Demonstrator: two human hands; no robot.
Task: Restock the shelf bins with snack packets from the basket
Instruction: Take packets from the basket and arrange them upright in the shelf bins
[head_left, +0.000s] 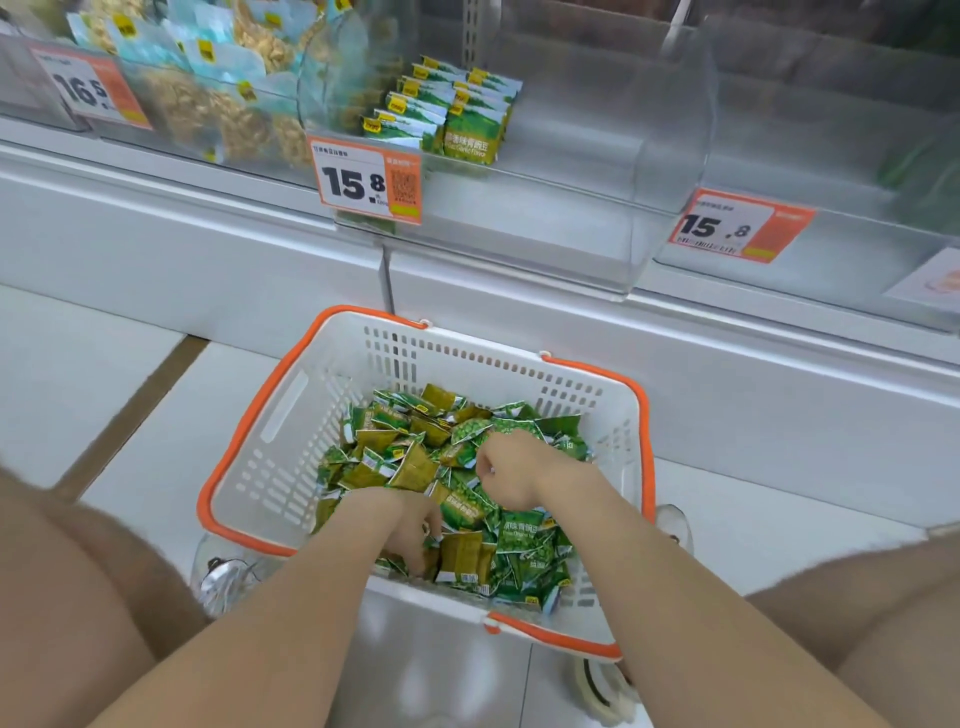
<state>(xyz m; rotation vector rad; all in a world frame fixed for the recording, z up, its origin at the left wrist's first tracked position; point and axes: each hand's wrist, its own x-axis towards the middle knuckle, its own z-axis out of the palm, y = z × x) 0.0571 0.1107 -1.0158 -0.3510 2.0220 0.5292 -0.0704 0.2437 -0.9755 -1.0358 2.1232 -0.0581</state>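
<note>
from my feed i look down into a white slotted plastic basket with an orange rim (291, 415). it sits on the pale tiled floor (104, 374), just in front of the white shelf base (727, 395). a loose heap of small green foil snack packets (410, 452) covers its bottom, some showing a pea print and others an olive back.

both bare forearms reach in from the near side. the left hand (415, 530) is pushed into the heap close to the near wall, fingers pointing down and buried among the packets. i cannot tell whether they grip any. the right hand (511, 470) lies on top of the heap further in, toward the right wall, with its back up and fingers curled under. packets touch its knuckles, but i cannot tell whether it holds one.

up on the shelf, a clear curved plastic bin (649, 156) holds two short rows of upright green packets (452, 109), which take up only its left end. an orange-and-white price card reading 15.8 (369, 179) hangs on its front lip. in the bin to the left are pale blue bags of beige nuts (208, 109), with a card reading 16.5 (88, 88) in front. to the right, a second 15.8 card (740, 226) is fixed to another clear bin (831, 156).

a bare knee (78, 571) shows at each lower corner of the view. a pale shoe (223, 577) rests beside the basket's near left corner.
</note>
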